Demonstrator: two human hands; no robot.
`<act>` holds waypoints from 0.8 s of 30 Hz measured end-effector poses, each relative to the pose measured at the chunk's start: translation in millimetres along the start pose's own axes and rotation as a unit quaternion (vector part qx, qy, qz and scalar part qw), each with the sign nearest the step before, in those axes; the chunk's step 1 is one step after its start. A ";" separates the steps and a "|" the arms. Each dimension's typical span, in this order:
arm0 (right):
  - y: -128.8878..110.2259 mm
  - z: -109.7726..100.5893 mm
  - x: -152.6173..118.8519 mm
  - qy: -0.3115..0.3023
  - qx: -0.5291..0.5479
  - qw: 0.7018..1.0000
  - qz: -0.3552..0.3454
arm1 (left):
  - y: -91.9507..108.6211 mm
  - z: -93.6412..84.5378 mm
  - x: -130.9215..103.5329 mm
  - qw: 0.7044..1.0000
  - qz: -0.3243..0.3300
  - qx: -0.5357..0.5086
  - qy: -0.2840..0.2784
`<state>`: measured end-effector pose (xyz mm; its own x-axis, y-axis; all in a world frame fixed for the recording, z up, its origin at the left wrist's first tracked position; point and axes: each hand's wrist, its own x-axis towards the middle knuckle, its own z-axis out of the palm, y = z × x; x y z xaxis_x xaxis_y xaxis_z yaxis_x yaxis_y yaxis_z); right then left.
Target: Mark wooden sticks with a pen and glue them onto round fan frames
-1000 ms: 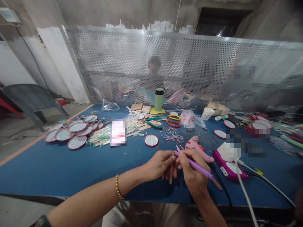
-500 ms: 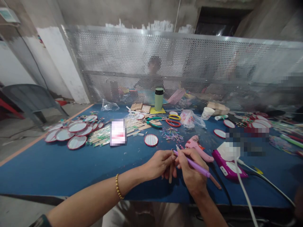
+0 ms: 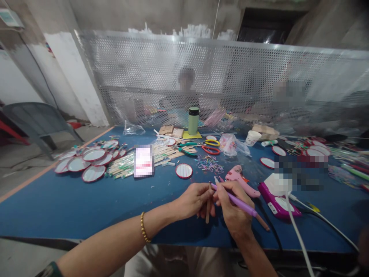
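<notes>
Pinched in my left hand [image 3: 194, 200] is a flat wooden craft stick [image 3: 208, 213], held upright above the table. My right hand [image 3: 235, 206] is closed around a purple pen [image 3: 242, 205], whose tip end reaches the top of the stick. A brownish rod end shows past the pen's back end; I cannot tell if it is a separate piece. Both hands nearly touch. Just beyond them lie a pink glue gun [image 3: 240, 181], a pile of small coloured bands [image 3: 210, 164] and a round white disc with a red rim [image 3: 183, 171].
Several red-rimmed discs [image 3: 94, 155] and bundled sticks [image 3: 123, 166] lie at left. Scissors [image 3: 211, 149], a green tumbler [image 3: 193, 121] and a paper cup [image 3: 253, 137] stand farther back. A magenta power strip [image 3: 278, 204] with cables is at right. Behind rises a perforated metal screen [image 3: 144, 69].
</notes>
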<state>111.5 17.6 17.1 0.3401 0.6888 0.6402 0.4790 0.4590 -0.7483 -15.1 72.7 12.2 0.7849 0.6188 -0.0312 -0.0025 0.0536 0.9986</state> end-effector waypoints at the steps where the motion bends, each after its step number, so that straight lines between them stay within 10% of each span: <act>1: -0.1 0.2 -0.1 0.000 0.003 1.000 0.002 | -0.5 -0.1 0.1 1.000 0.000 0.000 -0.001; 24: 5.8 -0.3 -0.6 0.016 -0.028 0.999 -0.016 | -0.3 -1.6 -0.1 1.000 -0.006 0.002 -0.006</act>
<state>114.2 19.7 12.5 0.3496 0.6551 0.6697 0.5348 0.4474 -0.7168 -16.1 73.9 11.8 0.7927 0.6081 -0.0426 0.0089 0.0583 0.9983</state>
